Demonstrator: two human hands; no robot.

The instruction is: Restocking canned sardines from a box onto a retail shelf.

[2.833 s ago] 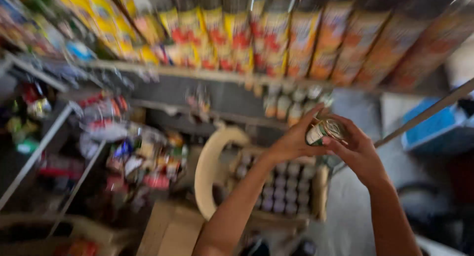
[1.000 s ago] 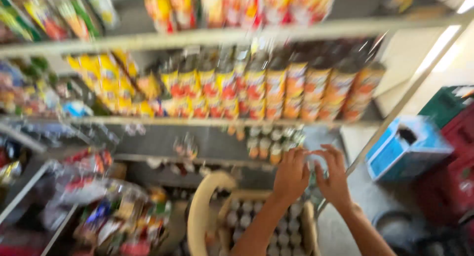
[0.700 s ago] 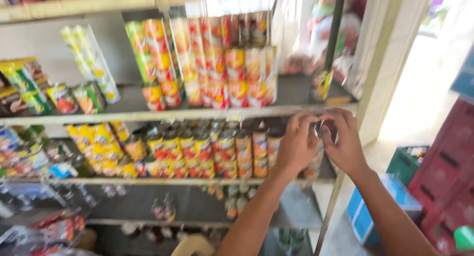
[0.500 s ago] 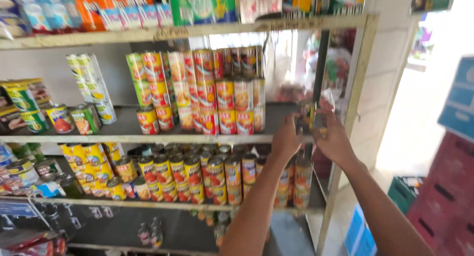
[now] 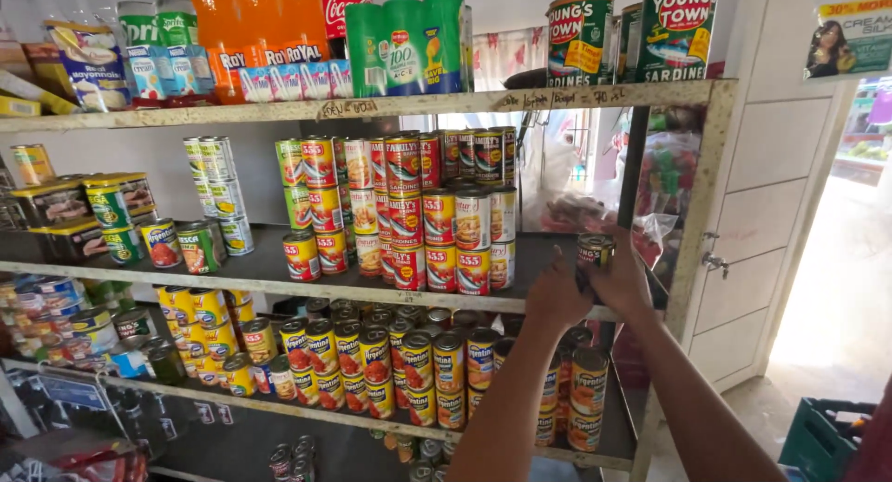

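A small grocery shop.
Stacked cans (image 5: 437, 213) are crowding metal shelves (image 5: 279, 282), soda bottles (image 5: 251, 27) are lining the top, beside an open doorway (image 5: 836, 259).

both hands (image 5: 585, 292) holding dark can (image 5: 595, 253), stacked red cans (image 5: 437, 231), shelf (image 5: 279, 282)

Worn metal shelving (image 5: 390, 106) against a pale wall (image 5: 232, 180), white panelled door (image 5: 771, 166), daylit doorway (image 5: 841, 278) at right.

Two bare forearms are seen, with no sleeves, gloves, watch or rings visible on them. The left hand (image 5: 555, 296) and the right hand (image 5: 624, 282) are uncovered, fingers partly hidden.
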